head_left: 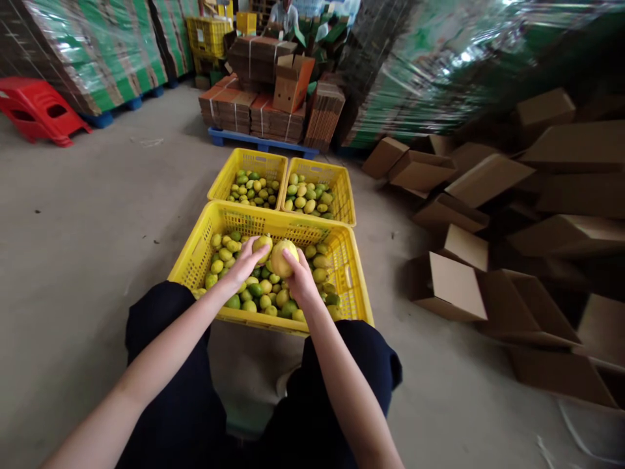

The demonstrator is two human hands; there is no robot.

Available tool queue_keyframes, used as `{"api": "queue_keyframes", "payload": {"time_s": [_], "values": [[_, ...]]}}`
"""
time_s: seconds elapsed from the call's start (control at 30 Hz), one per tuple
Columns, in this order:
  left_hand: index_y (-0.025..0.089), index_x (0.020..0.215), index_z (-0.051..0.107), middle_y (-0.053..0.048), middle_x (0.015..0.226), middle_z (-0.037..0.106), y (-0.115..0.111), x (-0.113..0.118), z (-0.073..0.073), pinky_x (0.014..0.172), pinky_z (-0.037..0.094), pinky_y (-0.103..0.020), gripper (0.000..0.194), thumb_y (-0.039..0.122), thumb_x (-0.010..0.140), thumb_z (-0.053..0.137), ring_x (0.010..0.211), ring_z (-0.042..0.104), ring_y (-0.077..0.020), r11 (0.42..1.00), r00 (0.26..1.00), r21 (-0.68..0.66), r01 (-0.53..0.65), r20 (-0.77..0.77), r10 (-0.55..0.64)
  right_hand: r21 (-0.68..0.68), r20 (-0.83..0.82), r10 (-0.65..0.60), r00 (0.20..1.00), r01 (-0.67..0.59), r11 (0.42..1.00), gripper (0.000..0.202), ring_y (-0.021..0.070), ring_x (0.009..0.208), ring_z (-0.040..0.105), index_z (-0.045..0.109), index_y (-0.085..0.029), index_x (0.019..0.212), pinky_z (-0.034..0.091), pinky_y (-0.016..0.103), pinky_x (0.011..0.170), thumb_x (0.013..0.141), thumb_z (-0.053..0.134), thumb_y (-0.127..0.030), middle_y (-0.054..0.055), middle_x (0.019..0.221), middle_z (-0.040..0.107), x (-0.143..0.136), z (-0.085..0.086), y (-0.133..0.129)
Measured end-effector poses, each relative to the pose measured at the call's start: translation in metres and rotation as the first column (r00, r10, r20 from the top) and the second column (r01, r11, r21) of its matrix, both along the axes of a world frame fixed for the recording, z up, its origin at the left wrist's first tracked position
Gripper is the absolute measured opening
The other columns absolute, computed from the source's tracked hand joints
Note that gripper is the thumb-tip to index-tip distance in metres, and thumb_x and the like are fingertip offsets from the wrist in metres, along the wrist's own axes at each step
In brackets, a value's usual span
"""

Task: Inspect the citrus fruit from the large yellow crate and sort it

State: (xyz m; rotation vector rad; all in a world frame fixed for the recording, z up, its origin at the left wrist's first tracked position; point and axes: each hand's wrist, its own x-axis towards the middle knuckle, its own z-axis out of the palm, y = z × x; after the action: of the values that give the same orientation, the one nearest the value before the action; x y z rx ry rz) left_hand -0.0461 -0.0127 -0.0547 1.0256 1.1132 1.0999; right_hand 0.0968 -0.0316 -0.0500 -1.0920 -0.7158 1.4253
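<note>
My left hand [247, 262] is closed around a yellow lemon [262, 246]. Beside it, my right hand [301, 280] grips a larger, paler lemon [283, 258], with the thumb laid on its side. Both hands are held over a large yellow plastic crate [349, 273] standing between my knees. Many green and yellow lemons [266, 301] lie in that crate, partly covered by my hands and forearms.
Behind stand two smaller yellow crates [219, 184] [346, 195] of lemons. Bundled flat cartons [234, 111] sit on a blue pallet [263, 144]. Open cardboard boxes [456, 286] are heaped at right. A red stool [41, 107] is far left; people [288, 16] are at the back.
</note>
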Motion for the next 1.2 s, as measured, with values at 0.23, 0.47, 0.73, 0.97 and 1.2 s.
{"api": "queue_keyframes", "payload": {"time_s": [0.23, 0.47, 0.73, 0.97, 1.2], "values": [[0.028, 0.118, 0.063, -0.007, 0.125, 0.055, 0.003, -0.011, 0.009, 0.108, 0.037, -0.039, 0.046, 0.044, 0.077, 0.075, 0.122, 0.051, -0.0255, 0.931, 0.942, 0.35, 0.098, -0.333, 0.026, 0.272, 0.476, -0.179, 0.861, 0.05, 0.961, 0.047, 0.024, 0.094, 0.062, 0.064, -0.023, 0.101, 0.049, 0.038, 0.088, 0.064, 0.081, -0.046, 0.004, 0.098, 0.068, 0.015, 0.008, -0.002], [0.021, 0.112, 0.069, -0.007, 0.115, 0.068, 0.003, -0.013, 0.023, 0.091, 0.047, -0.03, 0.046, 0.029, 0.069, 0.083, 0.106, 0.062, -0.0233, 0.987, 1.0, 0.163, 0.007, -0.023, -0.003, 0.32, 0.387, -0.22, 0.895, 0.093, 0.943, 0.043, 0.0231, 0.096, 0.062, 0.069, -0.026, 0.1, 0.049, 0.036, 0.091, 0.061, 0.085, -0.036, 0.002, 0.101, 0.071, 0.017, 0.02, -0.004], [0.014, 0.09, 0.07, -0.005, 0.076, 0.071, 0.007, -0.011, 0.02, 0.055, 0.047, -0.021, 0.03, 0.043, 0.083, 0.07, 0.06, 0.061, -0.0122, 0.961, 0.982, -0.274, 0.036, 0.188, 0.017, -0.085, -0.143, -0.002, 0.99, -0.01, 0.996, 0.036, 0.0193, 0.074, 0.067, 0.064, -0.022, 0.086, 0.057, 0.03, 0.06, 0.07, 0.072, -0.054, -0.001, 0.078, 0.069, 0.014, 0.015, 0.004], [0.015, 0.096, 0.071, -0.007, 0.087, 0.073, 0.005, -0.008, 0.021, 0.074, 0.055, -0.026, 0.018, 0.018, 0.079, 0.075, 0.076, 0.069, -0.0156, 0.936, 0.97, -0.333, 0.116, 0.242, -0.035, -0.192, -0.259, 0.038, 0.965, -0.089, 0.977, 0.029, 0.0157, 0.053, 0.064, 0.061, -0.02, 0.081, 0.056, 0.028, 0.046, 0.07, 0.076, -0.042, -0.002, 0.066, 0.069, 0.016, 0.017, 0.007], [0.017, 0.09, 0.066, -0.002, 0.085, 0.07, 0.007, -0.001, 0.012, 0.064, 0.051, -0.02, 0.016, 0.024, 0.078, 0.075, 0.067, 0.065, -0.0095, 0.943, 0.941, -0.315, 0.104, 0.339, 0.009, -0.112, -0.314, 0.032, 0.949, -0.07, 0.991, 0.029, 0.0152, 0.053, 0.064, 0.06, -0.022, 0.081, 0.051, 0.025, 0.038, 0.064, 0.08, -0.035, -0.005, 0.066, 0.068, 0.017, 0.02, 0.003]]}}
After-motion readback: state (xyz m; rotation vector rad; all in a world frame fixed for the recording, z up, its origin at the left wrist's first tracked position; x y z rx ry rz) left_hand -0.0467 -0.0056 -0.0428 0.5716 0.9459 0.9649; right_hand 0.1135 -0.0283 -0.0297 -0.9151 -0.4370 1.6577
